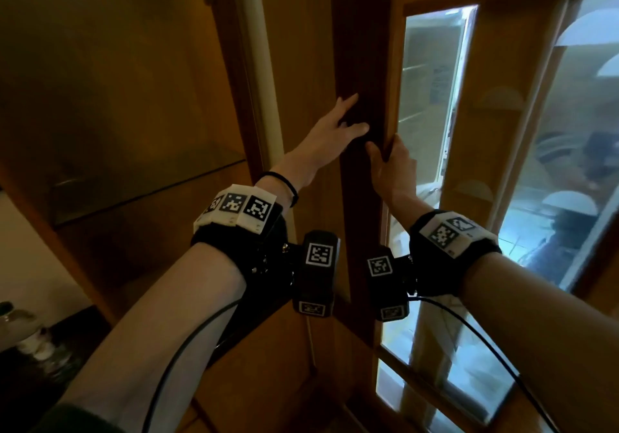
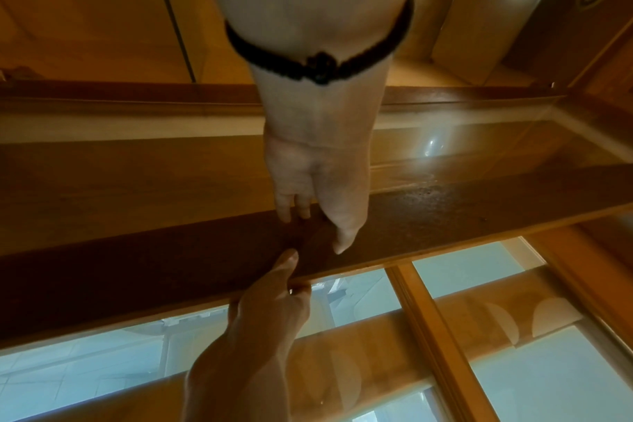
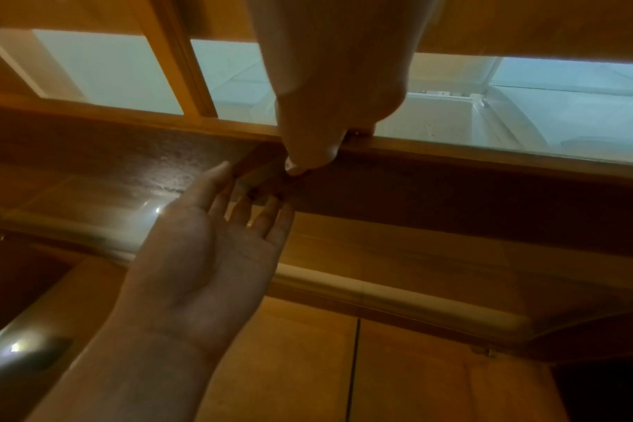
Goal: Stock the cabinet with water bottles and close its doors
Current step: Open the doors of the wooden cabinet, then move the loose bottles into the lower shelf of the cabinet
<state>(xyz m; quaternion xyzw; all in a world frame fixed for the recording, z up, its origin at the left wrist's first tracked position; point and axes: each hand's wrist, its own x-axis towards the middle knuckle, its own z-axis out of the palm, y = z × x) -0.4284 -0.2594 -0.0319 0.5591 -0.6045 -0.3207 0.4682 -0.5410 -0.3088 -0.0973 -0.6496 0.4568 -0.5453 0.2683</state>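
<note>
Gripping the door [image 1: 363, 63] by its dark edge, at the cabinet [image 1: 117, 97] opening, the right hand [image 1: 392, 171] curls its fingers round the frame. The left hand [image 1: 330, 131] lies flat, fingers straight, on the same edge. Fingers could get pinched if it swings shut. No bottles show.

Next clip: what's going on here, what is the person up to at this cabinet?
A person stands at a wooden cabinet with glass-paned doors. The left hand has straight fingers resting on the dark edge of the door. The right hand grips that same door edge, thumb on the dark face and fingers curled round the far side. The cabinet interior at left shows a glass shelf; no water bottles are visible.
</note>
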